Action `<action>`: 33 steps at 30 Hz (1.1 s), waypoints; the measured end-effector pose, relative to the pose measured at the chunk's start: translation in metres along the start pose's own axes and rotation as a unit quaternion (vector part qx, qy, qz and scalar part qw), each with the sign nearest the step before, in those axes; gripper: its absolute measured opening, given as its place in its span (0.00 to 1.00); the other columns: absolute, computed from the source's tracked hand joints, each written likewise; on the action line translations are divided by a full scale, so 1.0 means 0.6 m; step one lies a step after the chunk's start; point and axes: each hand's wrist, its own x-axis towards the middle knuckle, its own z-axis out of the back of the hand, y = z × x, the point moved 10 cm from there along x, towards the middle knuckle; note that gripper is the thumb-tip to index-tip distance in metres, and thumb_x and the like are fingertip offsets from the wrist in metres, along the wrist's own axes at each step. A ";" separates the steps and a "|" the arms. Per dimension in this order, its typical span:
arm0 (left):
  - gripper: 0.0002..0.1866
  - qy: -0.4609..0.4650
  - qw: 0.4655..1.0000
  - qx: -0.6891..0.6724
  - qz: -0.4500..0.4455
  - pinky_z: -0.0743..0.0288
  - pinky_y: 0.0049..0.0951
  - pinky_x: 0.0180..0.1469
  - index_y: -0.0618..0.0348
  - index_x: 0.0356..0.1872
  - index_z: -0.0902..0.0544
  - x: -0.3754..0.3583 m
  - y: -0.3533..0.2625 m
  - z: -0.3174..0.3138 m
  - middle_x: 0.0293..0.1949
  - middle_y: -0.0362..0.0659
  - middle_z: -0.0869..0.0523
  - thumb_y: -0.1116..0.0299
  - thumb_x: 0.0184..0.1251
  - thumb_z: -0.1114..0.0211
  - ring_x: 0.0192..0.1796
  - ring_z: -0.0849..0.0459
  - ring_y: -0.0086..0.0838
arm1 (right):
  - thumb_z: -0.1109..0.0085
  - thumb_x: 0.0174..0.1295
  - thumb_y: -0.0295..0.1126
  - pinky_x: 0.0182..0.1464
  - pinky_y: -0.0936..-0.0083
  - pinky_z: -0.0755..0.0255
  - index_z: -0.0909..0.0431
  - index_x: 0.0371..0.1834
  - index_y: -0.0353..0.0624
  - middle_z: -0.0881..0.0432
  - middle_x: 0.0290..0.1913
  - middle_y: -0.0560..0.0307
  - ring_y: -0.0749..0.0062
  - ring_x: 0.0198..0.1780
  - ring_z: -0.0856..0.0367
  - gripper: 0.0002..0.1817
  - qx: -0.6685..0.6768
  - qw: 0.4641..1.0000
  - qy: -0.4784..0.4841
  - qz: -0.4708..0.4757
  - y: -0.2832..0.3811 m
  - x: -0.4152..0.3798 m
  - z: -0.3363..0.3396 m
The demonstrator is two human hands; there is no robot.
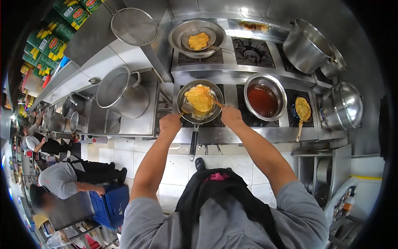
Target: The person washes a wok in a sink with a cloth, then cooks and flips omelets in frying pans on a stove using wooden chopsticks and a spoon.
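A frying pan sits on the front burner with a yellow, browned omelette in it. At the pan's left rim, my left hand is closed round the handle of a wooden spoon, whose round head rests inside the pan beside the egg. My right hand grips a wooden spatula from the right side. Its tip meets the omelette's right edge and is hidden there. The pan's black handle points toward my body, with neither hand on it.
A steel bowl of red-brown liquid stands right of the pan. Beyond it, a small pan of omelette sits over a blue flame. Behind, a fried egg piece lies in a strainer over a wide bowl. A tall pot stands left; a co-worker bends nearby.
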 end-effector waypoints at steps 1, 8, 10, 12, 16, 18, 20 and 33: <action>0.12 0.001 1.000 0.000 -0.001 0.17 0.38 0.44 0.57 0.36 0.13 -0.001 0.000 -0.007 0.42 0.51 0.11 0.66 0.66 0.45 0.46 0.11 0.41 | 0.50 0.61 0.29 0.49 0.57 0.21 0.24 0.55 0.39 0.18 0.46 0.40 0.46 0.46 0.16 0.18 0.006 1.000 0.009 -0.010 -0.003 -0.003 0.003; 0.12 -0.008 1.000 0.015 -0.011 0.17 0.39 0.43 0.55 0.39 0.13 -0.008 0.000 0.000 0.40 0.49 0.11 0.66 0.68 0.45 0.44 0.11 0.41 | 0.48 0.60 0.31 0.50 0.56 0.21 0.24 0.55 0.39 0.18 0.47 0.39 0.45 0.48 0.16 0.20 0.003 1.000 0.017 -0.003 -0.004 -0.008 0.006; 0.12 -0.024 0.999 0.016 -0.014 0.17 0.38 0.43 0.54 0.39 0.13 -0.009 0.001 -0.002 0.40 0.48 0.11 0.66 0.68 0.45 0.44 0.11 0.41 | 0.54 0.65 0.31 0.50 0.59 0.21 0.23 0.52 0.37 0.17 0.46 0.41 0.48 0.47 0.15 0.17 0.001 1.000 0.022 -0.005 0.001 -0.016 0.014; 0.11 -0.014 0.999 0.019 -0.042 0.17 0.41 0.44 0.59 0.38 0.15 -0.012 -0.008 -0.012 0.37 0.53 0.12 0.65 0.63 0.40 0.44 0.11 0.45 | 0.53 0.65 0.31 0.50 0.59 0.21 0.23 0.52 0.37 0.17 0.46 0.41 0.48 0.47 0.15 0.17 0.002 1.000 0.017 -0.008 0.000 -0.012 0.010; 0.12 -0.010 0.999 -0.034 -0.010 0.18 0.42 0.46 0.58 0.38 0.15 -0.003 0.015 -0.023 0.38 0.53 0.12 0.61 0.62 0.38 0.44 0.12 0.46 | 0.53 0.64 0.31 0.50 0.58 0.21 0.23 0.53 0.38 0.17 0.46 0.41 0.48 0.48 0.16 0.17 0.009 0.999 0.023 -0.020 -0.007 -0.012 0.009; 0.12 0.023 0.999 -0.016 -0.016 0.17 0.39 0.46 0.56 0.41 0.14 -0.011 0.004 -0.037 0.42 0.50 0.11 0.61 0.64 0.39 0.46 0.12 0.43 | 0.53 0.64 0.31 0.50 0.58 0.21 0.23 0.54 0.38 0.17 0.46 0.41 0.48 0.48 0.16 0.17 0.016 0.999 0.022 -0.024 -0.008 -0.016 0.022; 0.14 0.027 0.999 -0.042 0.007 0.18 0.40 0.47 0.56 0.41 0.14 -0.003 0.024 -0.041 0.42 0.51 0.12 0.58 0.62 0.37 0.47 0.12 0.44 | 0.54 0.64 0.31 0.50 0.58 0.21 0.23 0.54 0.39 0.17 0.46 0.41 0.48 0.48 0.16 0.18 0.022 0.999 0.026 -0.027 -0.009 -0.022 0.030; 0.11 -0.016 0.997 -0.056 0.043 0.18 0.43 0.46 0.53 0.43 0.15 0.019 0.048 -0.056 0.40 0.51 0.12 0.64 0.62 0.40 0.45 0.12 0.46 | 0.54 0.65 0.32 0.49 0.58 0.21 0.22 0.53 0.39 0.16 0.46 0.41 0.48 0.48 0.15 0.17 -0.002 0.999 0.006 -0.035 -0.015 -0.024 0.008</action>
